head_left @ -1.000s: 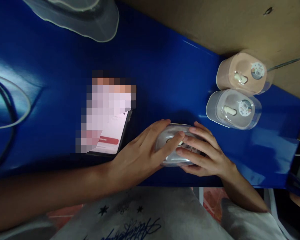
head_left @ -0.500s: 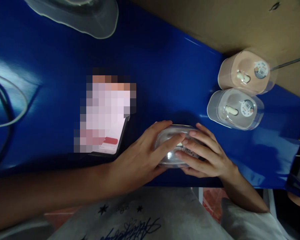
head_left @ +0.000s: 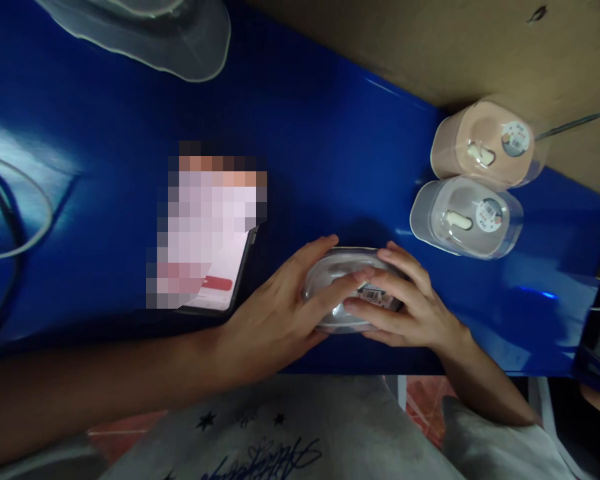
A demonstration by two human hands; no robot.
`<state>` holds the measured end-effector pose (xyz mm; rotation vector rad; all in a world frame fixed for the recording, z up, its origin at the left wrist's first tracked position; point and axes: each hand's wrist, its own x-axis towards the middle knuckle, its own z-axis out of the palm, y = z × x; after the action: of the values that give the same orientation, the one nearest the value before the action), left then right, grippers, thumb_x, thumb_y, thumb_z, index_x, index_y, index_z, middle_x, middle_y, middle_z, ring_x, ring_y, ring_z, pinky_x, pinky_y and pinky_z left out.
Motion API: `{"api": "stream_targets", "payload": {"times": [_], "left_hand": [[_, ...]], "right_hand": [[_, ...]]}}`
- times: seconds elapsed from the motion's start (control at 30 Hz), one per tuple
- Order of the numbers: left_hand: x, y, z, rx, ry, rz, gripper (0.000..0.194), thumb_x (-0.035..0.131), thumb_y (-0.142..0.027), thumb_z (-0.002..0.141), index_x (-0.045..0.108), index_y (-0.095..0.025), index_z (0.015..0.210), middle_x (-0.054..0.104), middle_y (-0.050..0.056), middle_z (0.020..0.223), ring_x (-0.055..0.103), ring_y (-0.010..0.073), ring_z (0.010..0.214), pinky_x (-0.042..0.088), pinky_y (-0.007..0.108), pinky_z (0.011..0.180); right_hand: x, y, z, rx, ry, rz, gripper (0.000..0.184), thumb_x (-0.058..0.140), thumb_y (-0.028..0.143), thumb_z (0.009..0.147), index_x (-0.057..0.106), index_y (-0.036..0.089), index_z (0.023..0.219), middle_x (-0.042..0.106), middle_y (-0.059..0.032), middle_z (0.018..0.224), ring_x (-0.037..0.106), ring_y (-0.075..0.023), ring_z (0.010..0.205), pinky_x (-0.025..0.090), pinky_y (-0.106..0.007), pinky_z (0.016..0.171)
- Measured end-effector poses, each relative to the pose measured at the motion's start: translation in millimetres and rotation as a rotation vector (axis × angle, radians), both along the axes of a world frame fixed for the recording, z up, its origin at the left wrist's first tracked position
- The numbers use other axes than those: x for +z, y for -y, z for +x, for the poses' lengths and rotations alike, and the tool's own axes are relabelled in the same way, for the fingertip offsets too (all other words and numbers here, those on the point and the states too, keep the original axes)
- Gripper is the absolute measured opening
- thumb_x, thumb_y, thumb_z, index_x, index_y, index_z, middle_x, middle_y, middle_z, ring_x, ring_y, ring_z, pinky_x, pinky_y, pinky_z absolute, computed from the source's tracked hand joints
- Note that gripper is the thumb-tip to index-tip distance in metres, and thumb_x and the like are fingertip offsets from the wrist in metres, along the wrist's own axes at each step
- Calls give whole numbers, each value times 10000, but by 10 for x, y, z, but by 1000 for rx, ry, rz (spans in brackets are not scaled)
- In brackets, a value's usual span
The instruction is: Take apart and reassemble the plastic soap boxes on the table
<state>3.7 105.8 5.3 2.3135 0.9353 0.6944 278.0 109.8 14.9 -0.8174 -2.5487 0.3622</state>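
A clear oval plastic case [head_left: 340,283] with a small barcode label lies on the blue table [head_left: 330,153] near its front edge. My left hand [head_left: 280,313] wraps its left side, fingers curled over the top. From the right my right hand [head_left: 410,310] grips the same case, fingertips pressed on the lid beside the label. What lies inside the case is hidden by my fingers.
A phone [head_left: 215,267] with a lit screen rests left of my hands. Two more cases, one peach [head_left: 485,150] and one grey [head_left: 467,217], stand at the right. A clear plastic piece [head_left: 180,40] sits at the top left, a cable loop [head_left: 15,220] at the far left.
The case has shifted slightly left and turned a little under my fingers. Both hands keep their hold on it.
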Motion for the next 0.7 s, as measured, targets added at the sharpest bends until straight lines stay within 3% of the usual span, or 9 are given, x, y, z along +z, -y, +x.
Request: {"api": "stream_targets", "payload": {"times": [0.1, 0.17, 0.27, 0.37, 0.57, 0.7], "left_hand": [[-19, 47, 15, 63, 31, 195, 600, 741, -89, 902, 552, -256, 1446, 462, 157, 1623, 423, 357, 1567, 446, 643, 1234], [-13, 90, 33, 82, 37, 306, 597, 740, -57, 896, 594, -319, 1411, 540, 88, 1555, 462, 288, 1541, 382, 607, 1283], [14, 131, 55, 54, 60, 352, 508, 745, -92, 910, 648, -340, 1343, 638, 37, 1465, 525, 223, 1473, 309, 568, 1321], [44, 138, 56, 58, 51, 339, 389, 696, -133, 941, 682, -292, 1296, 684, 48, 1446, 554, 219, 1437, 244, 559, 1343], [90, 152, 27, -5, 25, 318, 387, 686, -141, 917, 698, -269, 1283, 668, 82, 1478, 534, 238, 1454, 254, 520, 1337], [86, 154, 15, -90, -26, 309, 390, 670, -158, 921, 677, -230, 1304, 613, 140, 1534, 544, 281, 1438, 383, 542, 1258]], "right_hand": [[-2, -2, 12, -37, 17, 22, 420, 738, 446, 975, 689, 353, 1382, 642, -34, 1509, 475, -323, 1531, 468, -595, 1247], [14, -7, -14, -90, 64, 50, 472, 713, 482, 993, 649, 348, 1441, 640, -42, 1532, 455, -333, 1555, 442, -592, 1258], [51, -90, -138, -172, 180, 123, 561, 651, 447, 1038, 537, 302, 1568, 595, -70, 1598, 427, -328, 1583, 347, -566, 1312], [81, -344, -327, -257, 276, 143, 618, 600, 395, 1068, 415, 292, 1649, 520, -92, 1664, 462, -321, 1564, 292, -571, 1328], [263, -920, -562, -493, 281, 103, 742, 615, 384, 1046, 294, 236, 1698, 320, -180, 1762, 328, -447, 1616, 238, -744, 1285], [480, -755, -319, -579, 268, 136, 734, 645, 452, 1027, 366, 228, 1668, 428, -192, 1703, 431, -453, 1555, 348, -692, 1247]]}}
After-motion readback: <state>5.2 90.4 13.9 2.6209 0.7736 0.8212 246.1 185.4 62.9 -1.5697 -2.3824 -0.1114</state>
